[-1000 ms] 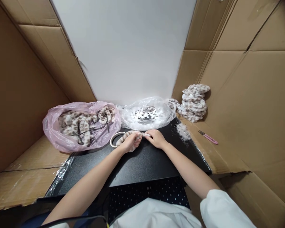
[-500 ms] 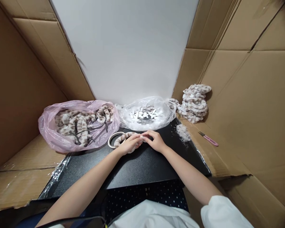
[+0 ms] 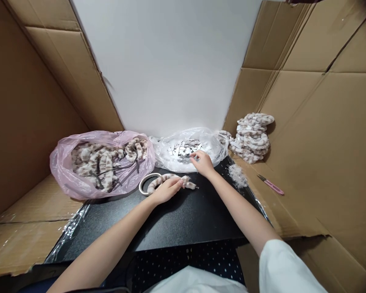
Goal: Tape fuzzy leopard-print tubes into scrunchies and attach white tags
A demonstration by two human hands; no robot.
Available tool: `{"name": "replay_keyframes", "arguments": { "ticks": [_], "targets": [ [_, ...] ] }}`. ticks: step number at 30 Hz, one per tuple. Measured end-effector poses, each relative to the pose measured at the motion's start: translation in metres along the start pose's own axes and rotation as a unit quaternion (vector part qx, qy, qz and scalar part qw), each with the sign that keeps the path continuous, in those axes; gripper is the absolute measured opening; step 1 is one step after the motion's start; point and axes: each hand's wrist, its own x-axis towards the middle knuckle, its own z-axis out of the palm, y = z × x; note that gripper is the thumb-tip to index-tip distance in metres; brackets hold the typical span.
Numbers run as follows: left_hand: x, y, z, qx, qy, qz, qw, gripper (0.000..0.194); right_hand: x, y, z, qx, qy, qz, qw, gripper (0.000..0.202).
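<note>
So the bench (image 3: pixel 177 215) was a black, slightly speckled top, boxed in by brown cardboard walls (image 3: pixel 323 122) on the left and right with a plain white wall (image 3: pixel 167 65) at the back. Flattened cardboard with clear tape lay along both sides of the black top, and its near edge ran right in front of the person's lap.

The left hand (image 3: pixel 166 190) was curled loosely around a furry leopard-print headband (image 3: pixel 171 180), fingers pinching it near one end, with the band lying on the bench just beside a roll of tape (image 3: pixel 146 183). The right hand (image 3: pixel 203 162) was half open, fingertips reaching into the mouth of a clear plastic bag (image 3: pixel 190 148) full of small silvery bits; couldn't tell if it actually had hold of one.

A pink plastic bag (image 3: pixel 102 162) of more furry bands sat at the back left, touching the clear bag. A stack of finished-looking furry bands (image 3: pixel 251 136) stood on the cardboard at the right, with a tuft of fluff (image 3: pixel 238 175) at the bench's right edge and pink snips (image 3: pixel 271 184) lying further right.

The front half of the black top was open, nothing between the forearms and the near edge.
</note>
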Motion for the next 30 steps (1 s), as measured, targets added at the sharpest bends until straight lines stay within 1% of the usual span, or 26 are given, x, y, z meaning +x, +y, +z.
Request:
{"name": "replay_keyframes", "arguments": {
  "ticks": [3, 5, 6, 8, 10, 14, 16, 17, 19, 22, 24, 26, 28, 30],
  "targets": [
    [0.004, -0.006, 0.002, -0.027, 0.01, -0.007, 1.0, 0.051, 0.044, 0.004, 0.006, -0.079, -0.063, 0.037, 0.994, 0.009],
    [0.005, -0.008, 0.002, -0.049, 0.014, -0.018, 0.999, 0.053, 0.065, 0.004, 0.016, -0.125, -0.12, 0.05, 0.984, 0.004],
    [0.005, -0.008, 0.002, -0.059, 0.016, -0.024, 0.998, 0.054, 0.071, 0.004, 0.02, -0.146, -0.145, 0.055, 0.977, 0.008],
    [0.005, -0.007, 0.001, -0.076, 0.016, -0.034, 0.996, 0.055, 0.079, 0.004, 0.028, -0.182, -0.183, 0.062, 0.964, 0.022],
    [0.005, -0.007, 0.001, -0.089, 0.016, -0.04, 0.995, 0.055, 0.08, 0.005, 0.033, -0.21, -0.203, 0.065, 0.954, 0.03],
    [0.005, -0.008, 0.001, -0.109, 0.021, -0.045, 0.993, 0.053, 0.076, 0.006, 0.034, -0.233, -0.218, 0.053, 0.946, 0.033],
    [0.006, -0.009, 0.001, -0.115, 0.024, -0.044, 0.992, 0.052, 0.074, 0.004, 0.029, -0.232, -0.21, 0.048, 0.949, 0.034],
    [0.006, -0.009, 0.002, -0.116, 0.026, -0.043, 0.992, 0.052, 0.074, 0.003, 0.025, -0.228, -0.2, 0.048, 0.952, 0.031],
    [0.006, -0.009, 0.002, -0.112, 0.03, -0.037, 0.993, 0.051, 0.071, -0.001, 0.014, -0.213, -0.17, 0.05, 0.961, 0.021],
    [0.006, -0.008, 0.003, -0.096, 0.043, -0.017, 0.994, 0.05, 0.057, -0.01, -0.006, -0.173, -0.116, 0.03, 0.978, 0.024],
    [0.006, -0.007, 0.005, -0.082, 0.056, 0.001, 0.995, 0.048, 0.038, -0.017, -0.016, -0.144, -0.093, -0.003, 0.985, 0.021],
    [0.007, -0.007, 0.007, -0.066, 0.07, 0.017, 0.995, 0.045, 0.013, -0.022, -0.02, -0.113, -0.076, -0.039, 0.99, 0.016],
    [0.007, -0.007, 0.008, -0.053, 0.082, 0.03, 0.995, 0.042, -0.012, -0.025, -0.017, -0.066, -0.048, -0.077, 0.994, 0.012],
    [0.007, -0.007, 0.008, -0.043, 0.09, 0.039, 0.994, 0.04, -0.032, -0.026, -0.01, -0.021, -0.013, -0.1, 0.995, 0.011]
  ]
}}
